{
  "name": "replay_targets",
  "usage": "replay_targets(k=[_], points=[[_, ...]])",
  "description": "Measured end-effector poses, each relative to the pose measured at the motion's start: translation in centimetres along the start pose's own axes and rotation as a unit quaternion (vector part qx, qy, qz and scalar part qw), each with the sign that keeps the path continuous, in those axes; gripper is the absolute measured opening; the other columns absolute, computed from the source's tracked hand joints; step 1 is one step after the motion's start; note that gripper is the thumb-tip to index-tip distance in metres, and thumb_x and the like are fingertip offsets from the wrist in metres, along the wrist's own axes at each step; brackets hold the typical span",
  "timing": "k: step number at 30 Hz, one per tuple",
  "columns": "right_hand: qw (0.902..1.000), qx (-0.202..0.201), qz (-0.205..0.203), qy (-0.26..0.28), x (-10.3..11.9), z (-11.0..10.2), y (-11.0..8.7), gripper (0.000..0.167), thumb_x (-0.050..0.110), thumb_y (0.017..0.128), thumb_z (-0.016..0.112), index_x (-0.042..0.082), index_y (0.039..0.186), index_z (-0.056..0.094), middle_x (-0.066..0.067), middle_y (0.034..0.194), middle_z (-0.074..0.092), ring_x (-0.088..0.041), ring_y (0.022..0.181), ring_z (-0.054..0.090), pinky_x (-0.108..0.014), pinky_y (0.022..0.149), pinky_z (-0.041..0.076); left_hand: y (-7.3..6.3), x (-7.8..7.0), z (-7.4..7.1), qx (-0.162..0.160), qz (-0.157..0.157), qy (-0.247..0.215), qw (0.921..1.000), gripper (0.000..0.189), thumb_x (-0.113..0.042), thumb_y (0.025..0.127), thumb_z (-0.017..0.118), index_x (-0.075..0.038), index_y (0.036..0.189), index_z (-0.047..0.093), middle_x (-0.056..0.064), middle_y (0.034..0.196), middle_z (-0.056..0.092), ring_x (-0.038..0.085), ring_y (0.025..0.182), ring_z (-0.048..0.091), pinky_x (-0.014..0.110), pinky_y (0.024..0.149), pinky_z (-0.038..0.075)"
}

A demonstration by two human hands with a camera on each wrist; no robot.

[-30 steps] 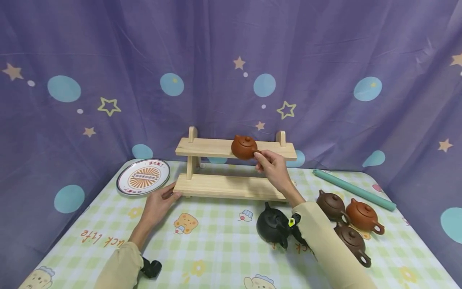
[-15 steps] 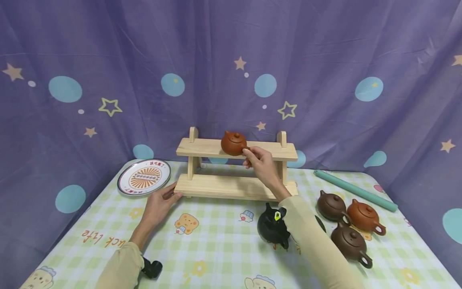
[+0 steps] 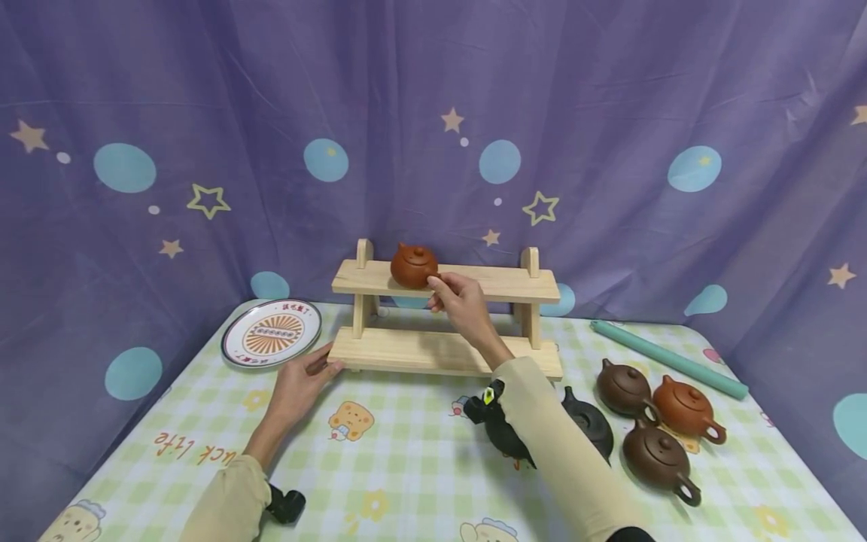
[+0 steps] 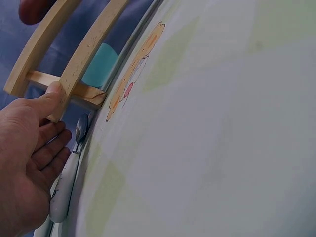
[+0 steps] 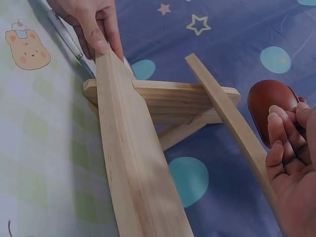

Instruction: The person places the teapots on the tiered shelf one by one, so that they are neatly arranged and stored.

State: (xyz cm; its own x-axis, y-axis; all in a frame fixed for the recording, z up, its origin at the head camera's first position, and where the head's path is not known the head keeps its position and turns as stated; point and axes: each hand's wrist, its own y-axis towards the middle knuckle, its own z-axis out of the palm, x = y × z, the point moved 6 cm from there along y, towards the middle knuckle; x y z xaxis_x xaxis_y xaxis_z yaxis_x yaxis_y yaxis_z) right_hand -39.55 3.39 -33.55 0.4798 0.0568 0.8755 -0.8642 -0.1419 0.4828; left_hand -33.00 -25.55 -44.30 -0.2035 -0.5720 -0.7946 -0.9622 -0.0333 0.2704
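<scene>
My right hand (image 3: 463, 305) pinches the handle of a reddish-brown teapot (image 3: 413, 267), which is upright at the left part of the upper shelf of a two-tier wooden display stand (image 3: 420, 350). In the right wrist view the teapot (image 5: 269, 101) appears just over the upper board; whether it touches the wood I cannot tell. My left hand (image 3: 298, 388) holds the left end of the lower shelf. The left wrist view shows its thumb on top of the board (image 4: 84, 54) and the other fingers below.
Two dark brown teapots (image 3: 657, 455) and an orange-brown teapot (image 3: 684, 406) stand at the right. Black teapots (image 3: 589, 425) are partly hidden by my right forearm. A green roll (image 3: 667, 357) lies behind them. At the left is a patterned plate (image 3: 237, 339); a spoon (image 4: 64, 190) lies near my left hand.
My right hand has carried the reddish-brown teapot leftward along the upper shelf. Its forearm now covers more of one black teapot and uncovers another. My left hand stays put.
</scene>
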Motion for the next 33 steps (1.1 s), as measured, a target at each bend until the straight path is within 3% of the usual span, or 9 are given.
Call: replay_targets(k=[11, 17, 23, 26, 30, 33], points=[[0.9999, -0.004, 0.005, -0.012, -0.8, 1.9, 0.4, 0.027, 0.012, 0.106, 0.063, -0.012, 0.099, 0.071, -0.019, 0.076, 0.071, -0.034, 0.068, 0.071, -0.031, 0.068, 0.065, 0.0, 0.0, 0.2, 0.007, -0.009, -0.007, 0.9999, 0.063, -0.030, 0.100, 0.073, 0.003, 0.148, 0.051, 0.025, 0.141, 0.057, 0.040, 0.126, 0.060, 0.044, 0.105, 0.052], [0.9997, -0.013, 0.011, -0.017, -1.0, 2.3, 0.8, 0.026, 0.013, 0.105, 0.064, -0.011, 0.101, 0.072, -0.017, 0.076, 0.072, -0.037, 0.071, 0.072, -0.032, 0.070, 0.065, -0.1, 0.0, 0.2, 0.005, -0.012, -0.003, 0.9999, 0.062, -0.031, 0.099, 0.074, 0.000, 0.148, 0.053, 0.023, 0.139, 0.060, 0.038, 0.124, 0.063, 0.045, 0.104, 0.053], [0.9995, -0.020, 0.016, -0.020, -1.0, 2.8, 1.3, 0.025, 0.012, 0.105, 0.064, -0.011, 0.101, 0.072, -0.017, 0.074, 0.072, -0.021, 0.064, 0.070, -0.029, 0.067, 0.065, -0.1, -0.2, 0.0, 0.000, -0.013, 0.002, 0.9999, 0.062, -0.034, 0.100, 0.073, 0.000, 0.148, 0.053, 0.023, 0.138, 0.061, 0.039, 0.124, 0.063, 0.046, 0.105, 0.052], [0.9992, -0.022, 0.018, -0.027, -0.9, 3.0, 1.5, 0.024, 0.011, 0.104, 0.065, -0.011, 0.100, 0.072, -0.016, 0.073, 0.071, -0.012, 0.061, 0.067, -0.037, 0.068, 0.066, -0.1, -0.2, -0.1, -0.004, -0.014, 0.003, 0.9999, 0.062, -0.033, 0.100, 0.073, 0.000, 0.148, 0.053, 0.023, 0.138, 0.061, 0.038, 0.123, 0.063, 0.046, 0.104, 0.053], [0.9989, -0.019, 0.019, -0.039, -0.7, 3.2, 1.7, 0.024, 0.011, 0.104, 0.065, -0.011, 0.100, 0.073, -0.014, 0.071, 0.071, -0.012, 0.060, 0.067, -0.056, 0.074, 0.063, -0.1, -0.1, 0.0, -0.006, -0.013, 0.004, 0.9999, 0.061, -0.032, 0.100, 0.073, 0.001, 0.148, 0.053, 0.023, 0.139, 0.060, 0.039, 0.123, 0.063, 0.045, 0.103, 0.054], [0.9983, -0.016, 0.024, -0.051, -0.6, 3.3, 1.8, 0.024, 0.012, 0.104, 0.066, -0.010, 0.099, 0.072, -0.012, 0.070, 0.071, -0.013, 0.060, 0.068, -0.052, 0.072, 0.064, -0.1, 0.0, 0.0, -0.006, -0.012, 0.005, 0.9999, 0.061, -0.032, 0.099, 0.073, 0.000, 0.148, 0.053, 0.023, 0.139, 0.060, 0.038, 0.123, 0.064, 0.044, 0.101, 0.054]])
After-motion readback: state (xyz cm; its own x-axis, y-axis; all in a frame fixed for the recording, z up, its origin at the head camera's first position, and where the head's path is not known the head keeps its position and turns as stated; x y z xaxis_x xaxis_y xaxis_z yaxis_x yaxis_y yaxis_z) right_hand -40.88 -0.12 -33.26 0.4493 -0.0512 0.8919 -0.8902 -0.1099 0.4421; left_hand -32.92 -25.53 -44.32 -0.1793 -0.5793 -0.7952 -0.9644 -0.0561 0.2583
